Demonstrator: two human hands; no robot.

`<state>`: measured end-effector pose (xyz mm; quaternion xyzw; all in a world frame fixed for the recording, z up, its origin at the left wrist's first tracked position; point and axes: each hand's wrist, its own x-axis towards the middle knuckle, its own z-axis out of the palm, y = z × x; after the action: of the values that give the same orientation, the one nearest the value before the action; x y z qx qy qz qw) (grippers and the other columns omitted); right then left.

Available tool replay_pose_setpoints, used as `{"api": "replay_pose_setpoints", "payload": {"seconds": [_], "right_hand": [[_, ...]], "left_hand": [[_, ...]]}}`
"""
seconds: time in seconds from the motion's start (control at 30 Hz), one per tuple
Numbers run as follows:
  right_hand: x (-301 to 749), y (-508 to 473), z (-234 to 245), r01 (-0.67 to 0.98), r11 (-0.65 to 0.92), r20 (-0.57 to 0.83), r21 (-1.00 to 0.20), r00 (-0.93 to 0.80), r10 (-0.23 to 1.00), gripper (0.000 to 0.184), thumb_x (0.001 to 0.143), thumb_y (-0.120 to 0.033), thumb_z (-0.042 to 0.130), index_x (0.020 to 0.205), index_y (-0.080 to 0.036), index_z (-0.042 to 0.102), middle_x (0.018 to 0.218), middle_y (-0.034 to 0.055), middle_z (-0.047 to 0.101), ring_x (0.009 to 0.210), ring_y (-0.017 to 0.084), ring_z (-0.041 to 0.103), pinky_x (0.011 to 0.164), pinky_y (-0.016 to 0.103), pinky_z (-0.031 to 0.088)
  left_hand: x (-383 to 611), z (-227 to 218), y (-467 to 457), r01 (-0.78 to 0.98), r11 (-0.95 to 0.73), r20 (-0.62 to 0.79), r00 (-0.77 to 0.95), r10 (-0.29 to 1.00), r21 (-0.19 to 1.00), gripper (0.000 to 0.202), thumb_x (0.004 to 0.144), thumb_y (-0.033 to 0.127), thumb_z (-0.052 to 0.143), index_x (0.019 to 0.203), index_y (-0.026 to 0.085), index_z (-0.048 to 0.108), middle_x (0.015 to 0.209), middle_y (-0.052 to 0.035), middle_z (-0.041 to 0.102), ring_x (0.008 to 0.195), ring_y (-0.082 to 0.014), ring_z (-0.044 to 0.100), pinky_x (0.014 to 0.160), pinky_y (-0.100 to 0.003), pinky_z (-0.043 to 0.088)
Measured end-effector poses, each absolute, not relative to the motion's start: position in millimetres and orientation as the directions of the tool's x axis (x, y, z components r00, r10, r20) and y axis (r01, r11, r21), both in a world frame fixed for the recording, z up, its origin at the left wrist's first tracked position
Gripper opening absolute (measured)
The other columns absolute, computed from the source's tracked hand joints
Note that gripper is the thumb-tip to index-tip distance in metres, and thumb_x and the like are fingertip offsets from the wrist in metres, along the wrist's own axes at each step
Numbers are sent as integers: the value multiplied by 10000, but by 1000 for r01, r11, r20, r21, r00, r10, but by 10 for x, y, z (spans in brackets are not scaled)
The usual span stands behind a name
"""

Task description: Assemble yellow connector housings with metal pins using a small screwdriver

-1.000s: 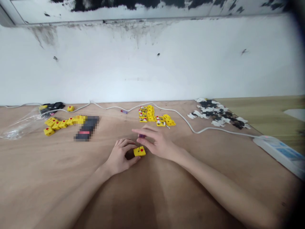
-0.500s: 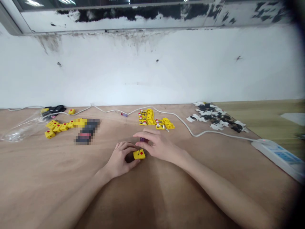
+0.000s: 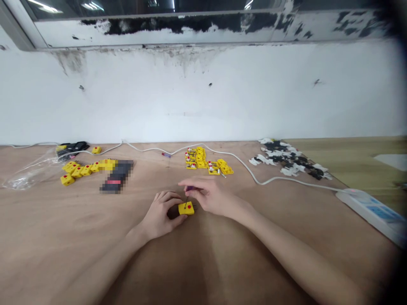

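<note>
A small yellow box with a red button [image 3: 187, 208] lies on the wooden table in front of me. My left hand [image 3: 162, 214] grips it from the left, with the thumb at its near edge and the fingers at its far edge. In my right hand [image 3: 206, 195] is a screwdriver [image 3: 190, 188] with a purple handle, pinched between thumb and fingers. Its thin shaft points down, and the tip meets the box's top face beside the red button. Part of the handle is hidden by my fingers.
Opened yellow casings [image 3: 200, 157] with inner parts lie beyond my hands. Closed yellow boxes [image 3: 85, 170] and a plastic bag [image 3: 28, 173] are at the left. A white cable [image 3: 235, 153] runs to a power strip [image 3: 372, 212]. Black and white pieces [image 3: 289, 156] lie back right.
My right hand's fingers have shifted slightly around the screwdriver handle. The box and left hand keep their place on the table; the whole view has moved a little downward.
</note>
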<state>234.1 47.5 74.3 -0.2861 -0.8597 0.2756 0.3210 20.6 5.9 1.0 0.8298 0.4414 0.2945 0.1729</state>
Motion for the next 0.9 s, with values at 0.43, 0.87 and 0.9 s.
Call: {"api": "replay_pose_setpoints", "payload": {"seconds": [0.43,0.87,0.9], "right_hand": [[2398,389,1434,438,899,-36,-17,-898,438,197,808,17,575,897,-147,638,832,57,681,695,178,628,540,251,325],[2190,475,1397,273,935,-78,228,-952,297,155,917,-19,524,896,-137,622,842,63,654,699,189,630,589,281,379],[2179,479,1403,277,934,-101,226,-947,305,153,906,-17,535,871,-134,627,820,64,657,688,194,630,584,282,377]], "left_hand": [[198,55,71,632,-538,308,444,841,558,347,802,396,742,1131,295,698,1172,-56,656,1140,-273,558,998,-451,417],[203,51,74,633,-542,311,447,839,552,362,805,407,742,1149,302,703,1188,-55,655,1171,-286,536,1008,-457,416],[203,49,76,631,-543,308,451,838,554,355,805,410,741,1141,300,705,1182,-55,655,1161,-284,542,1005,-455,417]]}}
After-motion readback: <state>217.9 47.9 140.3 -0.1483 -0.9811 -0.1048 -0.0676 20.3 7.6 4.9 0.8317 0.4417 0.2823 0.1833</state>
